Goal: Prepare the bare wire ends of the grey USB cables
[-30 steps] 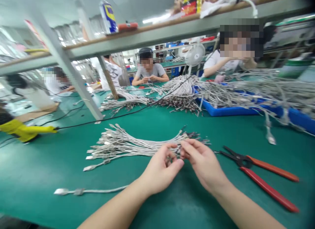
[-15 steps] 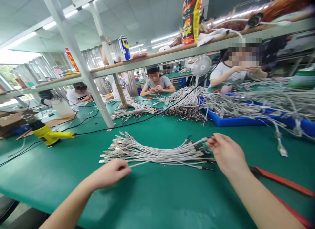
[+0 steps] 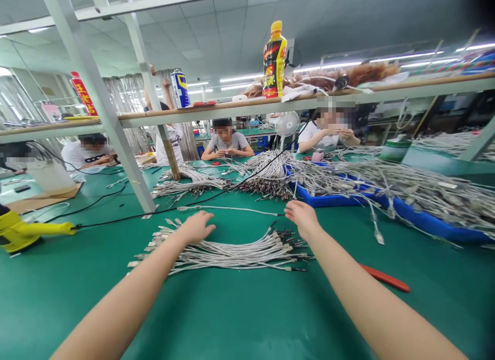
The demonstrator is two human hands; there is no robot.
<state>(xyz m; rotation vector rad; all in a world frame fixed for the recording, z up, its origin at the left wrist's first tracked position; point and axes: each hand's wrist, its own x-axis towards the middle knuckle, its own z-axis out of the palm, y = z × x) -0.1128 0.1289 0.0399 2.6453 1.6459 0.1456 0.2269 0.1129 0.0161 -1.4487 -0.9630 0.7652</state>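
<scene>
A single white cable with a dark end stretches left to right on the green table, behind a bundle of similar cables. My left hand is open over the left part of the bundle, thumb and fingers apart, just in front of the single cable. Beside that cable's dark right end is my right hand, its fingers loosely extended and apart. The bundle's connectors point left, partly hidden by my left forearm; its dark stripped ends point right.
Blue trays heaped with cables stand at the right. Red-handled pliers lie partly behind my right forearm. A yellow tool sits at the left. A shelf on a post crosses above; several people work beyond.
Both hands have moved away from me, past the bundle, and loosened from the cable they held. That cable now lies behind the bundle. The view has shifted to the right.
</scene>
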